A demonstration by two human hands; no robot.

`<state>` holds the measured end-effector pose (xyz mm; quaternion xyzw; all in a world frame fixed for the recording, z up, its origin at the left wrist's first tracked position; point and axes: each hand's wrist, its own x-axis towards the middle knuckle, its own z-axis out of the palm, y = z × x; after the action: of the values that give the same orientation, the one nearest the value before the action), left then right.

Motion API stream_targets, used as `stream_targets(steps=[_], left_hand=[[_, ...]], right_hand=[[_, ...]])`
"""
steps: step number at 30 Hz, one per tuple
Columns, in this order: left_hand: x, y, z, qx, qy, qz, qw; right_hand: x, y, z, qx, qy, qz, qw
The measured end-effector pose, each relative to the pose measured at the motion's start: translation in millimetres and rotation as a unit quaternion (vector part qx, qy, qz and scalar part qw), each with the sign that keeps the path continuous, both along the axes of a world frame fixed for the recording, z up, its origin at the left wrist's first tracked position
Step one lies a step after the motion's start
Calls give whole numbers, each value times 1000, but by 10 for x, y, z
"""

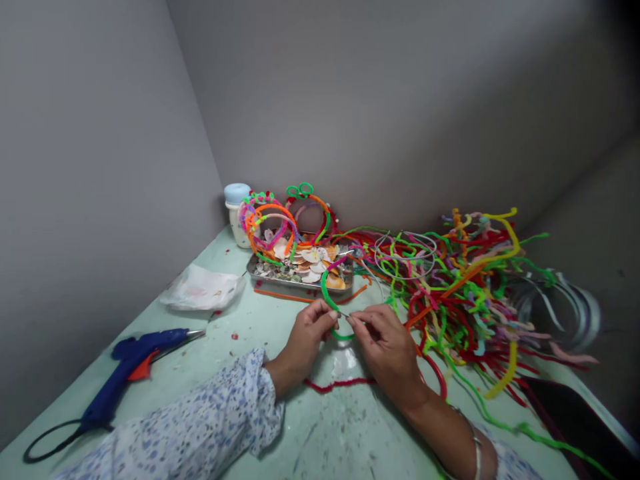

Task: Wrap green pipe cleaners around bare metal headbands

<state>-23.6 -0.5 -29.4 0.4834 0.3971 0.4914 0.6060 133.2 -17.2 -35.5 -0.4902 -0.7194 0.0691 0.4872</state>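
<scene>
Over the middle of the table, my left hand (314, 328) pinches a hoop-shaped headband (326, 291) wrapped in fuzzy green pipe cleaner. Magenta covers a stretch near the hoop's top, and bare silver band shows on its far right. My right hand (384, 343) is closed just beside it, thumb and forefinger together at a thin dark strand that runs from the green wrap; its kind is too small to tell. A green loop hangs below the fingertips. Under my hands a dark red pipe cleaner (340, 385) lies on the table.
A metal tray (300, 288) of shells and finished headbands (274, 212) stands behind. A heap of pipe cleaners (465, 287) and bare metal bands (583, 313) fill the right. On the left are a blue glue gun (125, 373), a plastic bag (203, 288) and a blue-lidded jar (237, 195).
</scene>
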Motion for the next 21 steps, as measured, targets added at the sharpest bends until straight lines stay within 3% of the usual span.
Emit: stream_targets(steps=[21], left_hand=[[19,14,-1,-6,-3,10,1000]], right_hand=[[1,1,-5,-1,-22,-9,1000]])
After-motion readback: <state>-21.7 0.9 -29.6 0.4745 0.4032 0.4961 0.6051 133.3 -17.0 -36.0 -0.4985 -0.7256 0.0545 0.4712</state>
